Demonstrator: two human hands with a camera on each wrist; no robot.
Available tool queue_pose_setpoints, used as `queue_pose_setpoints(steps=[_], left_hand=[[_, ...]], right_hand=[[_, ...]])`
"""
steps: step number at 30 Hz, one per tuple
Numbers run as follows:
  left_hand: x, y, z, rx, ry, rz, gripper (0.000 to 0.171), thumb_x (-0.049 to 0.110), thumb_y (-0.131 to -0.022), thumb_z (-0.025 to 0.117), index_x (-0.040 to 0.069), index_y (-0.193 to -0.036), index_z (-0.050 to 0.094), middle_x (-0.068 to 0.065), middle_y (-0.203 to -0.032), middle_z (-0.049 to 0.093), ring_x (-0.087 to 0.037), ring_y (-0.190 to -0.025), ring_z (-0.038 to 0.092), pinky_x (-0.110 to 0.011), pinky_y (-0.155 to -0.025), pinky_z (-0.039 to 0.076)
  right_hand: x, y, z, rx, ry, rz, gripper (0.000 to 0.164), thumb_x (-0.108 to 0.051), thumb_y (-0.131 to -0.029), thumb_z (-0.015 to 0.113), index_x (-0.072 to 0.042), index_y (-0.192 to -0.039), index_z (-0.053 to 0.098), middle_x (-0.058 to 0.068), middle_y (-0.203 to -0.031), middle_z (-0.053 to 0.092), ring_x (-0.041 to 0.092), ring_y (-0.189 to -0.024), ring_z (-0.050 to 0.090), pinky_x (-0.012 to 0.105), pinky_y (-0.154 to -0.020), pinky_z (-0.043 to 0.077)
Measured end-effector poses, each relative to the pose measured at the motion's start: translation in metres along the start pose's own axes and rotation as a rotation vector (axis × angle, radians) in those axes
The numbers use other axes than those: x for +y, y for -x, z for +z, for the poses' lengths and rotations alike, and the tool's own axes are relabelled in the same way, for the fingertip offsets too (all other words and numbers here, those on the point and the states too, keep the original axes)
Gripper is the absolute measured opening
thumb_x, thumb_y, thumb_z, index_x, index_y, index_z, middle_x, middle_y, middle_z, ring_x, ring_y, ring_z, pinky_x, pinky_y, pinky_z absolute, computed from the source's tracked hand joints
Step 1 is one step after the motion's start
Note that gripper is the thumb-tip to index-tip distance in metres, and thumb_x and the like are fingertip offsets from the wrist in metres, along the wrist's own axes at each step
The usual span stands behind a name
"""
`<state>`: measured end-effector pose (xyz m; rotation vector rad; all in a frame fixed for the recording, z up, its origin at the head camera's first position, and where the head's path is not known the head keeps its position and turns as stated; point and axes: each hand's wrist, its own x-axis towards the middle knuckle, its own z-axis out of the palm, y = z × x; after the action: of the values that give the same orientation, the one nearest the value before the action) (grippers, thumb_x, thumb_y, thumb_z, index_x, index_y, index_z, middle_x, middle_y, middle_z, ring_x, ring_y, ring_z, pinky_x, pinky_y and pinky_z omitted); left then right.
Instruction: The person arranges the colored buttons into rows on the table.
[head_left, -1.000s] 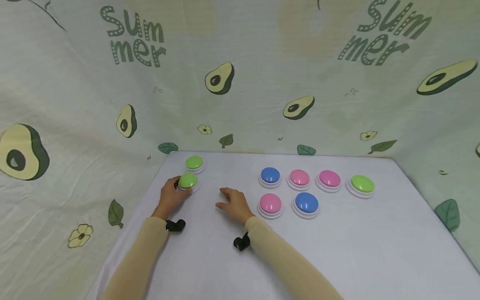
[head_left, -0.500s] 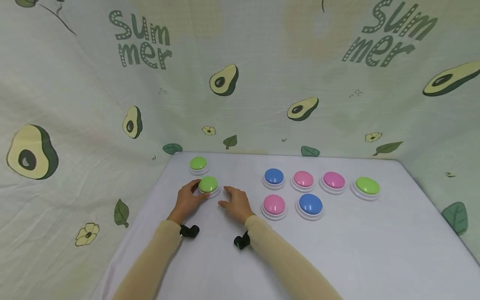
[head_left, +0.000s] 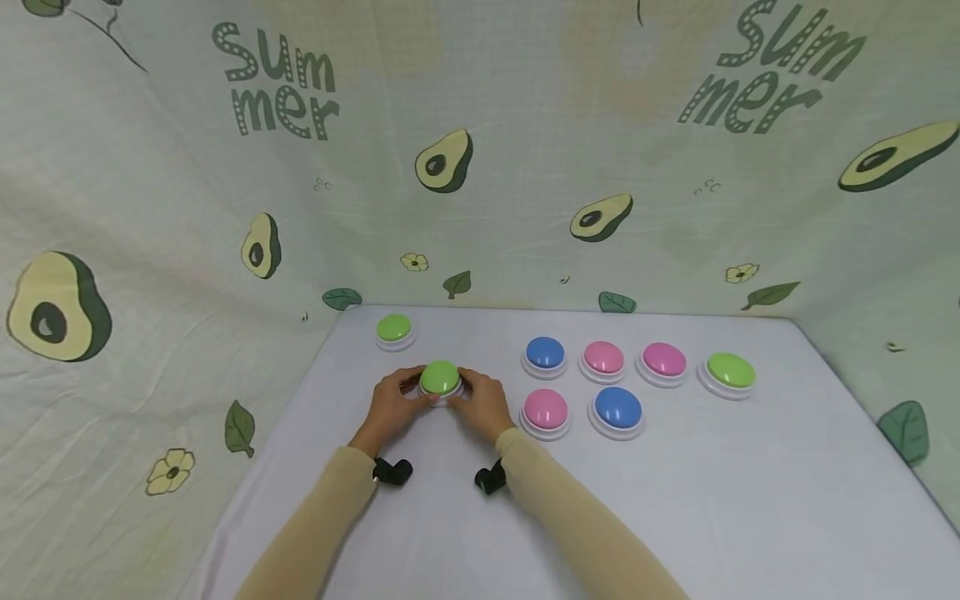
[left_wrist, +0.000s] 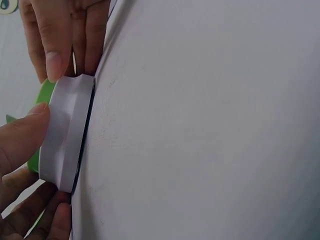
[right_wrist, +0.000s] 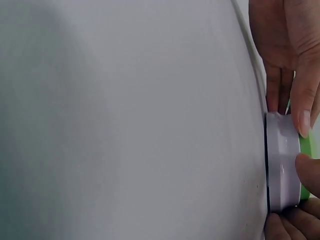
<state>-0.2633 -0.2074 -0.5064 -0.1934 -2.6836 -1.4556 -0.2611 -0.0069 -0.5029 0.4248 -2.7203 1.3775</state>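
Note:
A push button (head_left: 440, 377) with a green dome and a white round base sits between my hands, left of the table's middle. My left hand (head_left: 393, 410) grips its left side. From the right, my right hand (head_left: 484, 407) holds the same button, thumb at the front and fingers curled behind. Both wrist views show the white base (left_wrist: 62, 132) flat on the tabletop, thumbs against its upper rim. Behind and to the left stands another green button (head_left: 393, 327), apart from both hands.
Right of my hands are two blue buttons (head_left: 618, 407), three pink buttons (head_left: 546, 409) and one green button (head_left: 731, 371), loosely in two rows. The white table (head_left: 720, 492) ends at the back against a cloth (head_left: 517, 125) printed with avocados.
My left hand has slid the green button rightward across the table, away from the other green one. My right hand, earlier apart from it, has closed round its right side.

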Motion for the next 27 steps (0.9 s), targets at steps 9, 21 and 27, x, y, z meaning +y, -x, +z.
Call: queue_pose_setpoints(steps=[9, 21, 27], left_hand=[[0.004, 0.003, 0.007, 0.026, 0.014, -0.007, 0.062, 0.009, -0.083, 0.09, 0.0, -0.139, 0.065, -0.02, -0.137, 0.066, -0.035, -0.127, 0.063, -0.042, -0.109, 0.053], [0.02, 0.006, 0.011, 0.014, 0.079, -0.032, 0.064, 0.005, -0.081, 0.091, 0.001, -0.14, 0.065, -0.021, -0.135, 0.066, -0.037, -0.123, 0.066, -0.036, -0.101, 0.057], [0.042, 0.007, 0.019, 0.043, 0.097, 0.012, 0.064, 0.001, -0.082, 0.089, -0.002, -0.14, 0.063, -0.021, -0.138, 0.064, -0.038, -0.126, 0.063, -0.036, -0.104, 0.056]], right_hand=[[0.003, 0.0, -0.004, 0.046, -0.057, 0.032, 0.055, -0.012, -0.087, 0.086, 0.004, -0.136, 0.066, 0.017, -0.131, 0.071, 0.031, -0.125, 0.067, 0.045, -0.11, 0.052], [-0.003, 0.009, -0.021, 0.06, -0.107, 0.054, 0.056, -0.012, -0.086, 0.087, 0.005, -0.136, 0.066, 0.018, -0.132, 0.07, 0.03, -0.125, 0.067, 0.042, -0.107, 0.054], [0.0, 0.011, -0.039, 0.11, -0.158, 0.016, 0.059, -0.008, -0.084, 0.089, 0.008, -0.135, 0.065, 0.021, -0.132, 0.069, 0.032, -0.124, 0.067, 0.037, -0.101, 0.058]])
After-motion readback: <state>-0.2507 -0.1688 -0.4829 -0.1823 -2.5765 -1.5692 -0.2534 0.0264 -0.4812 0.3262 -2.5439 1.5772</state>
